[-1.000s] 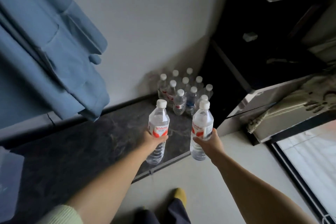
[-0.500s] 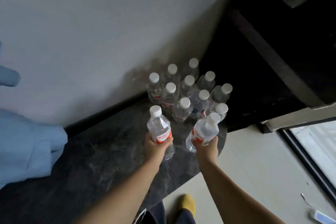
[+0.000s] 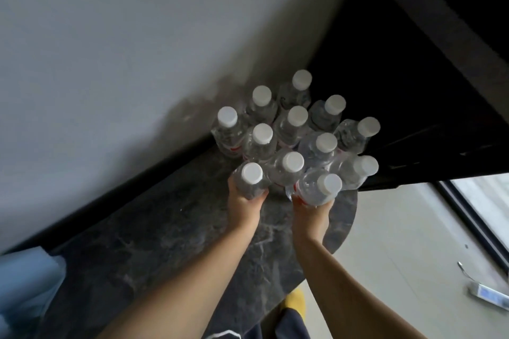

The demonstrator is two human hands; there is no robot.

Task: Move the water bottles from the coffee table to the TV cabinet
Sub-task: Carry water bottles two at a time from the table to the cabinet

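My left hand (image 3: 243, 205) grips a clear water bottle (image 3: 249, 180) with a white cap, upright at the near left edge of the cluster. My right hand (image 3: 312, 213) grips a second clear bottle (image 3: 316, 188) with a white cap and a red label, at the cluster's near right edge. Both held bottles are down at the dark marble top of the TV cabinet (image 3: 170, 231); whether their bases touch it is hidden. Several more capped bottles (image 3: 292, 121) stand packed together in the cabinet's far corner against the wall.
A grey wall (image 3: 143, 41) rises behind the cabinet. A black unit (image 3: 413, 91) stands right of the bottles. Pale floor (image 3: 399, 242) lies to the right, with a small white device (image 3: 489, 294) on it. Blue fabric (image 3: 24, 283) hangs at the left edge. My yellow-socked foot (image 3: 296, 301) shows below.
Both hands have moved forward and down with their bottles, from above the cabinet's front edge to the near edge of the cluster. The view has closed in and tilted downward.
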